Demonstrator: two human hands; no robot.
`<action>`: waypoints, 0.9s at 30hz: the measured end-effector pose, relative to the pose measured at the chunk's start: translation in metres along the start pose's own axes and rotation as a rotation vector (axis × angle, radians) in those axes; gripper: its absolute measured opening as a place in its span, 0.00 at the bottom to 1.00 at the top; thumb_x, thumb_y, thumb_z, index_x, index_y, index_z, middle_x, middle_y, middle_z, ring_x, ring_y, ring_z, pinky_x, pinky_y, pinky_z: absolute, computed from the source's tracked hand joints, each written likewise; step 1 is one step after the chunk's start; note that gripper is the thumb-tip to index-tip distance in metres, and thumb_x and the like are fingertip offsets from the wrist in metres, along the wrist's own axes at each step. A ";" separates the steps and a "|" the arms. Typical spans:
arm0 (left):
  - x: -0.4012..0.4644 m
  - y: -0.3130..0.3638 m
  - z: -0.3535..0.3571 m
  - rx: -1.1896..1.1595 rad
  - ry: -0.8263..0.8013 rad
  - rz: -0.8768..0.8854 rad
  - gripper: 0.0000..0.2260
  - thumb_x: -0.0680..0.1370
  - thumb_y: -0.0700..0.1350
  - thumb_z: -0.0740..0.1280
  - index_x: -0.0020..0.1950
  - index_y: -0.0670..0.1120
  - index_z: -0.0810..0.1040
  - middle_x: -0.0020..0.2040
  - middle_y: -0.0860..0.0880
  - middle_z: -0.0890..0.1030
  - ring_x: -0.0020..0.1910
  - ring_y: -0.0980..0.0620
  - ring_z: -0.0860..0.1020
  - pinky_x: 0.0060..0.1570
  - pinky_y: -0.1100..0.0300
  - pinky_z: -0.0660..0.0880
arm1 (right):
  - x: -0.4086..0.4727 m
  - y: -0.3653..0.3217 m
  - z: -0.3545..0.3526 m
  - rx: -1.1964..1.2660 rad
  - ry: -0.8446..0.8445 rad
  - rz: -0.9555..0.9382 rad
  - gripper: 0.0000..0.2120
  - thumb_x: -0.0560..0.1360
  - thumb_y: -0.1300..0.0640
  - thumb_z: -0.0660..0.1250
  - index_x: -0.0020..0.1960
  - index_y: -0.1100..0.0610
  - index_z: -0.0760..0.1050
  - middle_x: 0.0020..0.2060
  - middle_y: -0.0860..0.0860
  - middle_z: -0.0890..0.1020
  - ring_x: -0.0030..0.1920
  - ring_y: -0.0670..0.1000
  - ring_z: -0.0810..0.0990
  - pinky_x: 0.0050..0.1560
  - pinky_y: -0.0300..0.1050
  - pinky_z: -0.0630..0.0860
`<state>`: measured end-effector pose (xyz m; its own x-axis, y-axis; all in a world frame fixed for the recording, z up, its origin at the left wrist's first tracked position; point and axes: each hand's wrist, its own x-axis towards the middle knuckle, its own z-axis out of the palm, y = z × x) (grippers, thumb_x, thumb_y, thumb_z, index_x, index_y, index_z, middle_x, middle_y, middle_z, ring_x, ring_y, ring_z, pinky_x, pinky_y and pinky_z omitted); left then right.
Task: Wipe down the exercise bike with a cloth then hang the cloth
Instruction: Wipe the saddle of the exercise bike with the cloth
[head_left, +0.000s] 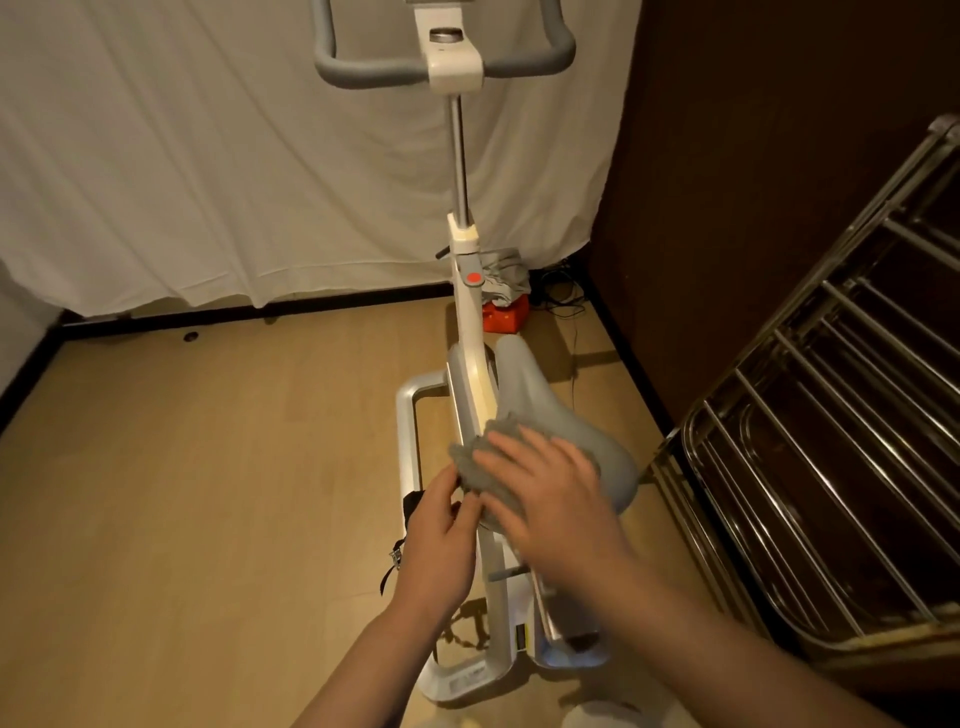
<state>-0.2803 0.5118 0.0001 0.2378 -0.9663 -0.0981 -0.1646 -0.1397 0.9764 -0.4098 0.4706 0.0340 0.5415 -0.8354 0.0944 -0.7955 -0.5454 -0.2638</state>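
A white exercise bike stands on wood floor before a draped sheet. Right hand presses flat, fingers spread, on the grey cloth over the saddle; left hand pinches the cloth's edge. Handlebars are cut off above.

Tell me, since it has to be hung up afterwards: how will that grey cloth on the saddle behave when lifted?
The cloth lies bunched and creased on the saddle, so it probably hangs limp rather than holding shape. Its fuzzy surface suggests it grips fingers well. It looks light; the left hand pinches its edge while the right hand lies flat on it.
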 end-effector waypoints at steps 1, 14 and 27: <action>-0.002 -0.001 -0.002 0.011 -0.006 -0.004 0.13 0.82 0.42 0.61 0.65 0.53 0.75 0.58 0.55 0.80 0.59 0.53 0.78 0.57 0.56 0.76 | 0.007 0.009 -0.005 0.025 -0.002 0.035 0.21 0.79 0.41 0.53 0.71 0.42 0.67 0.71 0.40 0.68 0.73 0.44 0.62 0.73 0.47 0.48; 0.002 0.013 0.000 0.266 -0.082 0.160 0.18 0.80 0.46 0.64 0.70 0.55 0.72 0.71 0.60 0.69 0.71 0.62 0.65 0.70 0.50 0.66 | -0.007 0.018 0.007 0.145 0.257 0.480 0.23 0.81 0.41 0.51 0.75 0.43 0.61 0.75 0.42 0.60 0.75 0.46 0.54 0.73 0.49 0.43; 0.026 0.029 0.033 0.414 -0.186 0.324 0.17 0.80 0.46 0.58 0.67 0.54 0.75 0.70 0.59 0.70 0.74 0.62 0.59 0.75 0.49 0.58 | -0.013 -0.012 0.030 0.868 0.696 0.919 0.29 0.79 0.49 0.61 0.77 0.50 0.55 0.76 0.45 0.54 0.73 0.52 0.60 0.66 0.51 0.69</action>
<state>-0.3100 0.4757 0.0197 -0.0541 -0.9905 0.1262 -0.5724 0.1343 0.8089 -0.3996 0.4903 0.0074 -0.5034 -0.8624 -0.0532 -0.2323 0.1944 -0.9530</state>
